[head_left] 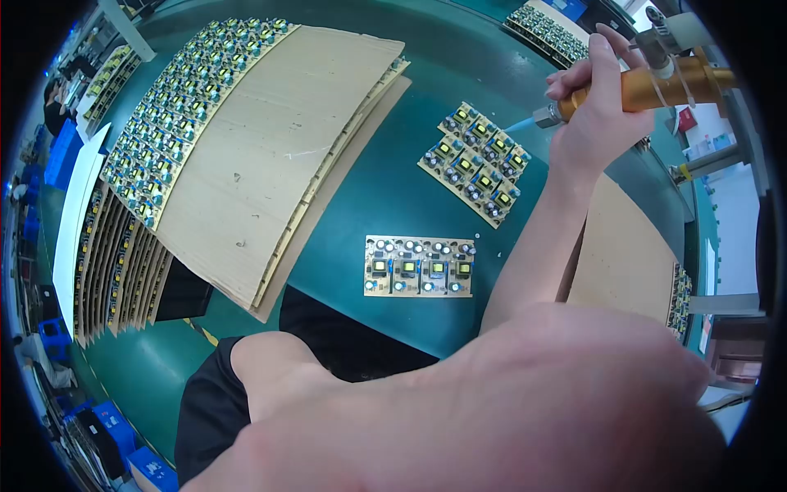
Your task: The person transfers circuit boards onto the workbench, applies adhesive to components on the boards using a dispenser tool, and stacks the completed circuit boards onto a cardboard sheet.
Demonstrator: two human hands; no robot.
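My right hand (602, 115) is closed around an orange tool (639, 88) at the upper right. The tool's pale blue nozzle tip points left, close to the right edge of a group of circuit boards (473, 164) on the green table. Nearer to me, a separate four-section board (419, 267) lies flat. Large, blurred bare skin fills the lower foreground, very near the camera; it appears to be my left hand and arm (508, 394). Its fingers cannot be made out, nor can anything held in them.
Cardboard sheets (262, 139) interleaved with boards lie at the left, with rows of boards (193, 102) on top. More layered stacks (123, 262) stand at the far left. Another cardboard sheet (619, 254) is at the right. A person (57, 107) is in the left background.
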